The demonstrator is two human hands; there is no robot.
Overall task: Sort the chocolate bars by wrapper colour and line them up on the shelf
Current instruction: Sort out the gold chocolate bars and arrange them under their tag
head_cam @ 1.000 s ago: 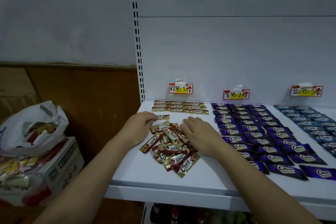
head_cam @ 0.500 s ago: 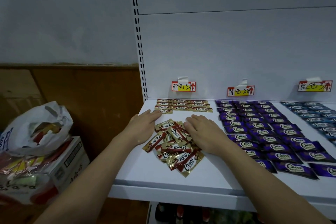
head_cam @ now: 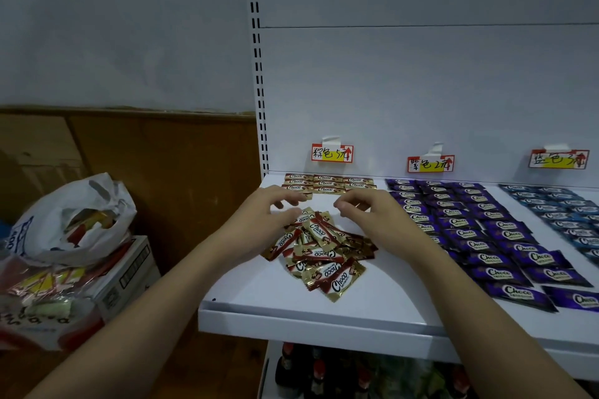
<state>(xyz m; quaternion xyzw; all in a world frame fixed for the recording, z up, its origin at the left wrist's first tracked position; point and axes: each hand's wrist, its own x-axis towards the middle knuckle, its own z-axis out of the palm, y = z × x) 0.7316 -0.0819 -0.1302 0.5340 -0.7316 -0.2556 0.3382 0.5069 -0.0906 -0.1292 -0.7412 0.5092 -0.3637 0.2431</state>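
While both hands, left hand (head_cam: 259, 217) and right hand (head_cam: 376, 217), hover loosely curled and empty, "Choco" shows on the brown-gold pile (head_cam: 321, 253), bare shelf (head_cam: 252, 298) beside.

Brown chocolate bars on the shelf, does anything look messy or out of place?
Yes. A loose pile of brown bars lies jumbled and overlapping mid-shelf, between both hands, unlike the neat brown rows behind it and the lined-up purple bars.

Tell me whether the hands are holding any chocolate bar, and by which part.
Cannot be told: both hands, left and right, hover with curled fingers above the brown bars pile.
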